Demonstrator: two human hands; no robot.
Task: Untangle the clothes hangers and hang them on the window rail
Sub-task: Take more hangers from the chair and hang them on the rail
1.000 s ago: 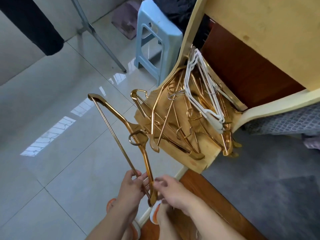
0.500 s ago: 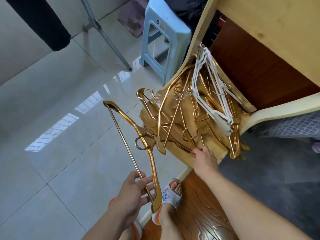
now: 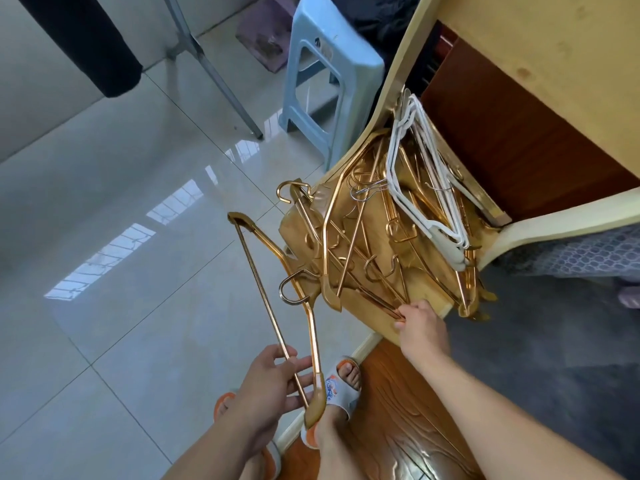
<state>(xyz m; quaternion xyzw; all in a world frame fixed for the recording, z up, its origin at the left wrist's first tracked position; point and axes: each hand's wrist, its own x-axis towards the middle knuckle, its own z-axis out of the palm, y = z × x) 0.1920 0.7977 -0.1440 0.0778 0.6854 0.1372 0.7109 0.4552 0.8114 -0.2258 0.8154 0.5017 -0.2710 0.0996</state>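
Note:
A tangled heap of gold metal hangers (image 3: 367,244) lies on a yellow seat (image 3: 436,304), with several white hangers (image 3: 426,188) on top at the back. My left hand (image 3: 273,386) holds one freed gold hanger (image 3: 266,299) by its lower corner, out over the floor to the left of the heap. My right hand (image 3: 420,323) sits at the seat's front edge, fingers pinched on the end of a gold hanger in the heap. The window rail is not in sight.
A light blue plastic stool (image 3: 329,74) stands behind the heap. A metal stand leg (image 3: 214,71) crosses the glossy tiled floor (image 3: 121,237). A wooden panel (image 3: 512,140) rises on the right, grey carpet (image 3: 554,341) below it. My sandalled feet (image 3: 341,386) are near the threshold.
My right hand left the held hanger, reached forward to the heap and pinched a hanger end at the seat's front edge. The left hand keeps the freed hanger alone.

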